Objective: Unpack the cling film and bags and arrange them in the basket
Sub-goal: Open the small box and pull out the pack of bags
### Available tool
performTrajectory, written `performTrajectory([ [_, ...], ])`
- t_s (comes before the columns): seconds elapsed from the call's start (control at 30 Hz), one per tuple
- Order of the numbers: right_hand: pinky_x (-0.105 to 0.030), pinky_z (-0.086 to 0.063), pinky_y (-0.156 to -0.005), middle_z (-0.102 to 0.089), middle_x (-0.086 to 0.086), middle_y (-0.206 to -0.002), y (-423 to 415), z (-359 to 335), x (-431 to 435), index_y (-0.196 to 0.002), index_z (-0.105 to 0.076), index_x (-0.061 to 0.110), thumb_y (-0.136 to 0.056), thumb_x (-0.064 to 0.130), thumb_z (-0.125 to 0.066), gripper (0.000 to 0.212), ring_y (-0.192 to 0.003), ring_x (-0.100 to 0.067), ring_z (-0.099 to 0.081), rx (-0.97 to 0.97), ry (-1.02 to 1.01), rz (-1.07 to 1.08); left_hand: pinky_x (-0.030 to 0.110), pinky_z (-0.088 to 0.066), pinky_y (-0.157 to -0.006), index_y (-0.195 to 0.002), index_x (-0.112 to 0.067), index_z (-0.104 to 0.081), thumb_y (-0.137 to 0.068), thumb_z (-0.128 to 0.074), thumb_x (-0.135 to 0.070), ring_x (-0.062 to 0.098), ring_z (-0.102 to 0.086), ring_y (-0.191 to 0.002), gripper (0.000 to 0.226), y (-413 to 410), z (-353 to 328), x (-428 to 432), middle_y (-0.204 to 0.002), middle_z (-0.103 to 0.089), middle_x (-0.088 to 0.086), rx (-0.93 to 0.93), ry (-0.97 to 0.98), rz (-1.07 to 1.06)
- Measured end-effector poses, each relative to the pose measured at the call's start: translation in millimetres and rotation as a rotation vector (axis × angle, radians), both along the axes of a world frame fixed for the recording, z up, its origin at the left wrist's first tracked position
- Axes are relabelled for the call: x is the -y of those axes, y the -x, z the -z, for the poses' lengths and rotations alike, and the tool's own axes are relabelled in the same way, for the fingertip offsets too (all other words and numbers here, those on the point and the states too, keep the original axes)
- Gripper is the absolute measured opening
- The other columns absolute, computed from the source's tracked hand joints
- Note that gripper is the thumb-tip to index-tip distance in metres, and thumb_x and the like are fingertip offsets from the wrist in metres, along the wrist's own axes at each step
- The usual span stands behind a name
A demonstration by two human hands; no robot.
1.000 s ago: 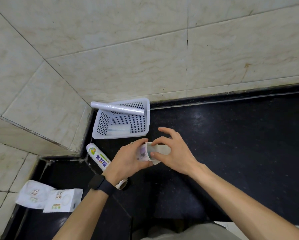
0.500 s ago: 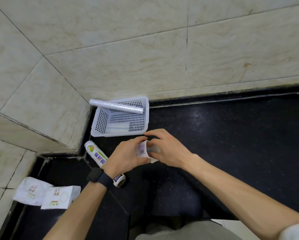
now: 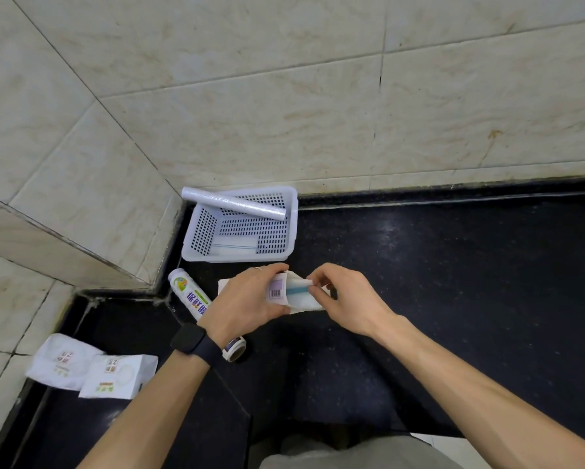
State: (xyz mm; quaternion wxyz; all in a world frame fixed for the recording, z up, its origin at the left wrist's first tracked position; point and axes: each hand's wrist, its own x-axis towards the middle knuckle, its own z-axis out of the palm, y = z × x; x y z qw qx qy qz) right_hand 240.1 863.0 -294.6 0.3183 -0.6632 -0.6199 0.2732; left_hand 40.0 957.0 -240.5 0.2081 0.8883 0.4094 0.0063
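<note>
My left hand point(image 3: 247, 301) grips a small white box of bags point(image 3: 277, 288) with a barcode on its end. My right hand point(image 3: 348, 296) pinches a folded wad of clear bags with a blue strip point(image 3: 299, 292), partly out of the box's open end. Behind them stands the white perforated basket point(image 3: 292, 228). An unwrapped cling film roll point(image 3: 233, 204) lies across its back rim, and flat bags point(image 3: 233, 247) lie on its floor. A labelled, wrapped cling film roll point(image 3: 191, 296) lies on the black counter under my left wrist.
Two white packets point(image 3: 91, 367) lie on the lower ledge at the left. Tiled walls form a corner just left of and behind the basket. The black counter point(image 3: 453, 282) stretches to the right. A watch is on my left wrist.
My right hand has gone from cupping the box's end to pinching the bags, which now stick out with the blue strip showing. My left hand still holds the box.
</note>
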Motion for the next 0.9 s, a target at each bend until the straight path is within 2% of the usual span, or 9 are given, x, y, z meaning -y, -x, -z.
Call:
performTrajectory([
  [0.1, -0.021, -0.051, -0.072, -0.06, 0.018, -0.103, 1, -1, 1, -0.105, -0.05, 0.038, -0.092, 0.037, -0.062, 0.018, -0.09, -0.001, -0.059, -0.107, -0.023, 0.052, 0.029, -0.042, -0.094, -0.142, -0.034, -0.039, -0.078, -0.076, -0.047, 0.014, -0.051, -0.115, 0.075, -3, 0, 2, -0.124, -0.058, -0.005, 0.013, -0.071, 0.047],
  [0.17, -0.023, -0.054, -0.077, -0.059, 0.018, -0.115, 1, 0, 2, -0.118, -0.044, 0.04, -0.085, 0.04, -0.069, 0.042, -0.097, -0.001, -0.06, -0.24, -0.004, 0.098, 0.029, -0.043, -0.092, -0.143, -0.032, -0.037, -0.079, -0.075, -0.044, 0.016, -0.051, -0.115, 0.075, -4, 0, 3, -0.123, -0.058, -0.002, 0.017, -0.128, 0.069],
  [0.23, -0.022, -0.053, -0.083, -0.055, 0.018, -0.125, 0, 2, 2, -0.136, -0.034, 0.041, -0.076, 0.048, -0.073, 0.071, -0.104, 0.001, -0.058, -0.292, 0.027, 0.116, 0.032, -0.046, -0.093, -0.144, -0.03, -0.035, -0.081, -0.074, -0.043, 0.017, -0.05, -0.116, 0.076, -4, -1, 3, -0.126, -0.057, -0.001, 0.011, -0.16, 0.084],
  [0.33, -0.023, -0.052, -0.086, -0.054, 0.02, -0.127, 1, 5, 1, -0.143, -0.031, 0.042, -0.069, 0.058, -0.073, 0.087, -0.105, 0.003, -0.057, -0.311, 0.062, 0.117, 0.037, -0.048, -0.093, -0.145, -0.03, -0.034, -0.082, -0.073, -0.043, 0.017, -0.049, -0.117, 0.076, -4, -2, 4, -0.126, -0.057, 0.0, 0.001, -0.179, 0.097],
  [0.47, -0.027, -0.056, -0.084, -0.054, 0.017, -0.126, 7, 13, -2, -0.139, -0.04, 0.043, -0.071, 0.057, -0.075, 0.078, -0.099, -0.002, -0.059, -0.279, 0.044, 0.109, 0.033, -0.048, -0.089, -0.145, -0.029, -0.034, -0.084, -0.07, -0.045, 0.016, -0.048, -0.115, 0.073, -7, -3, 6, -0.123, -0.057, 0.0, -0.012, -0.2, 0.132],
  [0.57, -0.023, -0.055, -0.082, -0.054, 0.017, -0.123, 14, 18, -3, -0.131, -0.048, 0.041, -0.074, 0.052, -0.076, 0.065, -0.1, -0.002, -0.06, -0.288, 0.005, 0.153, 0.03, -0.044, -0.087, -0.146, -0.029, -0.033, -0.085, -0.069, -0.045, 0.015, -0.046, -0.118, 0.072, -9, -3, 6, -0.126, -0.056, -0.002, -0.022, -0.212, 0.138],
  [0.73, -0.015, -0.053, -0.072, -0.064, 0.023, -0.1, 23, 26, -4, -0.107, -0.06, 0.047, -0.084, 0.031, -0.075, 0.031, -0.089, 0.002, -0.064, -0.348, -0.038, 0.231, 0.031, -0.044, -0.091, -0.147, -0.028, -0.032, -0.084, -0.07, -0.041, 0.016, -0.045, -0.122, 0.075, -13, -1, 4, -0.129, -0.055, -0.002, -0.053, -0.211, 0.113],
  [0.9, -0.009, -0.049, -0.065, -0.068, 0.027, -0.092, 15, 32, 3, -0.095, -0.064, 0.054, -0.087, 0.027, -0.073, 0.03, -0.079, 0.001, -0.066, -0.434, 0.008, 0.265, 0.033, -0.045, -0.091, -0.147, -0.028, -0.033, -0.084, -0.071, -0.041, 0.018, -0.047, -0.119, 0.075, -14, 11, 4, -0.127, -0.056, 0.0, -0.07, -0.168, 0.091],
])
